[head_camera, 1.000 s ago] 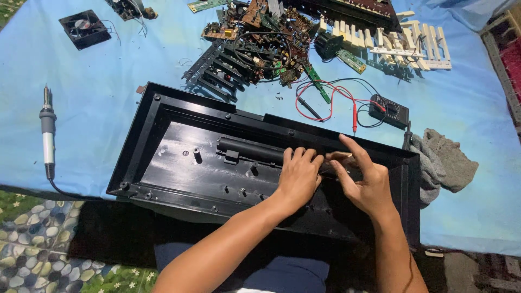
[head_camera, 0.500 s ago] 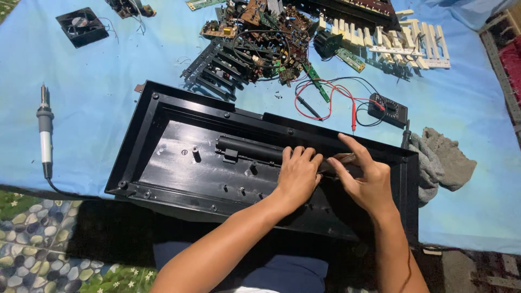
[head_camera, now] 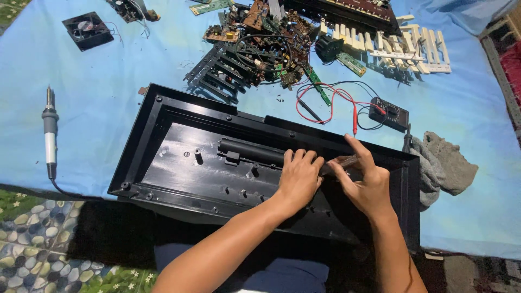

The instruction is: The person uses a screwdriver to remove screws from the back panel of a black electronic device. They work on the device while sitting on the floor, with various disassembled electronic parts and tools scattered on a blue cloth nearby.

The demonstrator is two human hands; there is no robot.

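Along the left edge a single soldering iron lies on the blue cloth, with open cloth between it and the big black plastic casing, whose near rim hangs over the cloth's front edge above a patterned mat. One small black fan sits far up at the left corner, well apart from everything. The casing lies open side up, and inside it I count one dark cylinder and several short posts. The left hand rests inside the casing just right of that cylinder, its fingers curled down against the black plastic, gripping nothing I can make out. Close beside it the right hand has its fingers pinched on a slim translucent tool, the forefinger stretched up to the casing's far rim; the tool's tip is hidden between the hands. Behind the casing is a heap of circuit boards, too tangled to count, then one pair of red and black probes wired to one small black meter, and a row of white keys cut off near the top. One grey rag lies just beside the casing's right end, with bare cloth beyond it.
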